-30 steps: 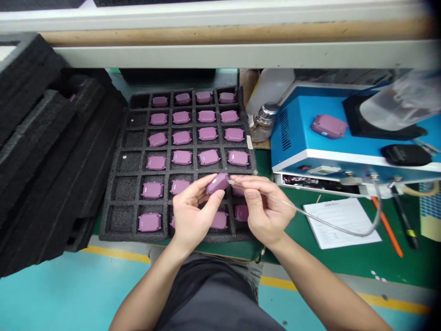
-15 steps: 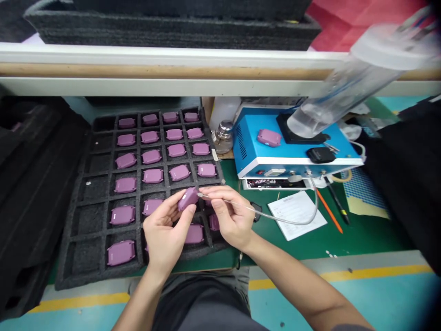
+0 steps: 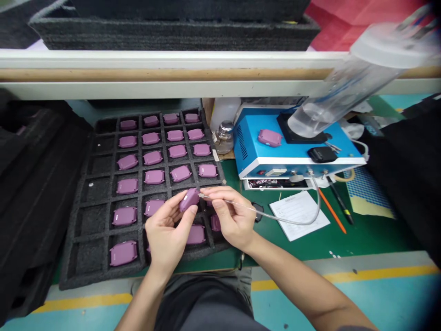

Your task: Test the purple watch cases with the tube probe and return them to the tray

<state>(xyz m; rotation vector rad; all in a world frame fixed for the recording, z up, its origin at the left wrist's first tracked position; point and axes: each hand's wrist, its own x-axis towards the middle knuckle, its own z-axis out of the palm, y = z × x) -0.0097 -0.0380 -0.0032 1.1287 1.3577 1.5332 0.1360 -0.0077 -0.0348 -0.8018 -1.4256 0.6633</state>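
Between the fingers and thumb of my left hand [image 3: 170, 230] is a purple watch case [image 3: 189, 199], held tilted over the foam tray. My right hand [image 3: 236, 216] pinches the end of a thin clear tube [image 3: 275, 218], whose narrow tip meets the right side of the case. Whether the tip is inside an opening or only touching cannot be made out. From my hand the tube curves to the front of a blue machine [image 3: 251, 158]. Below my hands lies the black foam tray [image 3: 141, 165], with similar purple cases in many of its compartments.
On the blue machine rest another purple case [image 3: 269, 137], a black case [image 3: 322, 154] and a clear cylinder [image 3: 327, 101]. A glass bottle [image 3: 224, 137] stands left of it. Paper [image 3: 299, 215], an orange stick [image 3: 332, 211] and a black pen [image 3: 342, 202] lie right. A shelf edge [image 3: 220, 87] crosses behind.
Almost nothing differs: the whole view has shifted slightly. Both hands keep the same hold on the watch case and the tube.
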